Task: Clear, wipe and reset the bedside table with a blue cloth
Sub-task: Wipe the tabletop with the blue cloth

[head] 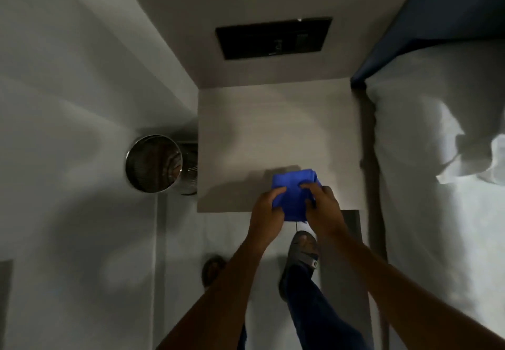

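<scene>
The bed (437,185) fills the whole right side, its white sheet rumpled and a dark blue headboard (448,16) rising behind it. Its edge runs just beside the right edge of the bedside table (259,131), with only a narrow dark gap between them. The table's pale top is bare across its back and left parts, so there is open room there; its back edge meets the wall, and its front edge lies right under the person's wrists.

On the wall above the table sits a dark rectangular panel (273,39). To the left of the table, near its left edge and standing on the floor, is a shiny round metal bin (154,163) — it crowds the corner on that side. The floor further left lies open and pale.

A foot in a sandal (303,251) stands in front of the table, close to its front edge, with a dark blue trouser leg behind it.

The blue cloth (293,188) is bunched up at the front right part of the tabletop, its near end hanging past the front edge. The left hand (266,213) grips its left side with curled fingers, and the right hand (323,207) clutches its right side — both closed on the fabric.
</scene>
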The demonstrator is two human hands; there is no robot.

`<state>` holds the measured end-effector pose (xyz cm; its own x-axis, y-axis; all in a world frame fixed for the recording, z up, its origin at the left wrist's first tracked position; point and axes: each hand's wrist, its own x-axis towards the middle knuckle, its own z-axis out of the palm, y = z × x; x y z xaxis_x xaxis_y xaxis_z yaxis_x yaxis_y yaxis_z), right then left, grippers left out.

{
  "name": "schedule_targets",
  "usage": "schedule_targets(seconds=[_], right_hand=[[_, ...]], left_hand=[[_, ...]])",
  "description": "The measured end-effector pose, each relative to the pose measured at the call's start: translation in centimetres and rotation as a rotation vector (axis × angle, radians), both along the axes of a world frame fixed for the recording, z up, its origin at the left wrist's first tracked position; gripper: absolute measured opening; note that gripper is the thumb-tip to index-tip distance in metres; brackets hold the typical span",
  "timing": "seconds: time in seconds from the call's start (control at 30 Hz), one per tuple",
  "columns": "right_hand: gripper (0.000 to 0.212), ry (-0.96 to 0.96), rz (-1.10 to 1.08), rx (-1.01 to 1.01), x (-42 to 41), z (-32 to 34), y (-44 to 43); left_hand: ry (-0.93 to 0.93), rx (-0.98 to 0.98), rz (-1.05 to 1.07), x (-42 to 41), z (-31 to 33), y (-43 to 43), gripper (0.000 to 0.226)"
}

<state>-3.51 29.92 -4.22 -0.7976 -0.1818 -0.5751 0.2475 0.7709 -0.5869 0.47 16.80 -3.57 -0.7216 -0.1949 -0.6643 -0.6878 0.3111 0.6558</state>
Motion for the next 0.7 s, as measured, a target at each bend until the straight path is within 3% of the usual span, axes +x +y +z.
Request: schedule_targets(seconds=[0.1,0.2,0.33,0.53,0.7], right_hand=[[0.051,0.031,0.071,0.027,-1.8,-2.1,0.7],[0.053,0.016,0.195,0.231,-2.2,-2.7,1.0],[0.047,0.264,0.278,0.312,-2.1,-3.1,-0.9],[0.07,0.319,0.438,0.46,-2.1,-10.3,-3.3],[0.069,0.414,0.307,0.51,-2.6,-13.1,-2.9]], left_hand=[[-0.015,-0.026,-0.046,-2.0,-2.0,-0.2,0.057],[0.032,-0.214,-0.28,-2.2,-4.3,-2.7,0.06],[0.102,-0.535,-0.568,-1.9,-6.1,-7.5,0.054],[0.196,-0.811,-0.576,-2.7,-12.1,-13.9,0.055],[0.314,-0.906,-0.618,-1.3,-15.1,-16.0,0.063]])
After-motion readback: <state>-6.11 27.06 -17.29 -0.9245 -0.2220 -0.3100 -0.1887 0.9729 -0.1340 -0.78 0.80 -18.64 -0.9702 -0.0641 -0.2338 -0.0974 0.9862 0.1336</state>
